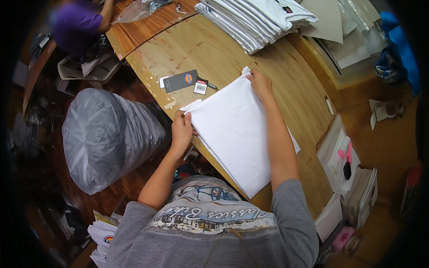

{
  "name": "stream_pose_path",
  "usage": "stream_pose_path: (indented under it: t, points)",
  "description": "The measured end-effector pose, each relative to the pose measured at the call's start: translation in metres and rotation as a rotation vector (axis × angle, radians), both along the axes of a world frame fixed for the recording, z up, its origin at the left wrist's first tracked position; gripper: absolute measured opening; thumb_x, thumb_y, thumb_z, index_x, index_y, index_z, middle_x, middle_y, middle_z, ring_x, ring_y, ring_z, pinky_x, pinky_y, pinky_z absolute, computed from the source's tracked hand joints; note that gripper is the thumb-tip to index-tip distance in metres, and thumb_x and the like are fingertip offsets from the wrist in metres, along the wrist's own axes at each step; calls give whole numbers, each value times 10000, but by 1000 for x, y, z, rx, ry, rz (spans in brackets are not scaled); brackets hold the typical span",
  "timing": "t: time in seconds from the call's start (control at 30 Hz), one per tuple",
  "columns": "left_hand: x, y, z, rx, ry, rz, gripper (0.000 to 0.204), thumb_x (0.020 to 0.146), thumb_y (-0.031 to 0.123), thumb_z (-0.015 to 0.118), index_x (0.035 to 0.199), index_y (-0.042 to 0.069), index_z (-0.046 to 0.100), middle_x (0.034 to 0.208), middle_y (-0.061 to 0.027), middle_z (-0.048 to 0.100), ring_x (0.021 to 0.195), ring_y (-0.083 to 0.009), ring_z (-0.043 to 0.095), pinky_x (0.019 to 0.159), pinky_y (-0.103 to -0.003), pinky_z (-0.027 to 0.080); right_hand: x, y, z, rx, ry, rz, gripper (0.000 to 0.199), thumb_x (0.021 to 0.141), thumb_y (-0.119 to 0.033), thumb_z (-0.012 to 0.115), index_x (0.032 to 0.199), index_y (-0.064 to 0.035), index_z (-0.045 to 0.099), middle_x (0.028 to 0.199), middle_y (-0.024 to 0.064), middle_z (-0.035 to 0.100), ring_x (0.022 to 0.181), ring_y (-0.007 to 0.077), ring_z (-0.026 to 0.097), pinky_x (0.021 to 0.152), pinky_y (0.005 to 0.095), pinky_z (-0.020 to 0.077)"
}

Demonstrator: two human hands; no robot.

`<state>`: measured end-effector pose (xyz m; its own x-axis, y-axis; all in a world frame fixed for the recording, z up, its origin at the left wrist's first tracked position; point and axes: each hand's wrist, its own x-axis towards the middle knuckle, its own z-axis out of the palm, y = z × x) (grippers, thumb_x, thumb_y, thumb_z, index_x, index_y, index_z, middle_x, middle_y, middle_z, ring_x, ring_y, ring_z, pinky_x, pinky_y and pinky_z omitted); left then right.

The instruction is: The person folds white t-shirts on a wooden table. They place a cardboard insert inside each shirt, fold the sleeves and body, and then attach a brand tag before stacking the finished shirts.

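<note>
A white garment (239, 138), folded into a large panel, lies along the near edge of the wooden table, one corner reaching over that edge. My left hand (182, 134) pinches its far left corner, thumb on top and fingers underneath. At the far right corner, my right hand (260, 85) grips the cloth, which bunches up a little beyond the fingers. Dark hang tags (181, 81) and a smaller tag with a white label (200, 87) rest just past the garment's far edge, apparently attached near its collar side; the connection is hidden.
A stack of folded white shirts (257, 22) stands at the table's far side. Left of the table is a big stuffed plastic bag (109, 134). Cardboard sheets (326, 20) lie far right; pink-handled scissors (345, 156) sit at right. Another person in purple (78, 27) is at far left.
</note>
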<state>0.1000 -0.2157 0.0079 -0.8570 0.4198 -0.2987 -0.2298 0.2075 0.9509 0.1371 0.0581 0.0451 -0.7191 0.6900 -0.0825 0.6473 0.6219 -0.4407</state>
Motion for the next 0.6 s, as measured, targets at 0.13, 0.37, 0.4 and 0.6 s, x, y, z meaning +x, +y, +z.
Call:
stream_pose_path:
  t: [0.13,0.37,0.4,0.6]
  points:
    - [28,-4,14,207,50,35,357,786,37,522,1102,17,359,849,-108,520,669,-122,551,560,-206,452,21,29,-9,-472,180,32,290,714,-145,610,944,20,548,816,125,601,759,191,564,683,294,421]
    - [46,1,29,222,836,-327,506,650,-58,582,1109,101,440,937,-138,504,787,-288,495,721,-335,397,79,19,28,-735,456,89,238,668,10,589,903,32,557,869,86,572,794,159,520,729,259,399]
    - [45,-3,34,276,1030,-451,421,670,-34,544,1054,133,499,942,-112,510,808,-262,497,718,-347,398,101,23,32,-747,509,90,223,670,21,575,893,26,563,871,83,567,801,158,517,741,257,397]
    - [91,-25,41,175,1001,-1099,388,654,69,502,1042,80,506,963,-89,506,834,-275,487,722,-370,408,246,26,12,-399,305,382,184,709,80,464,820,-1,586,847,62,540,833,169,508,787,254,390]
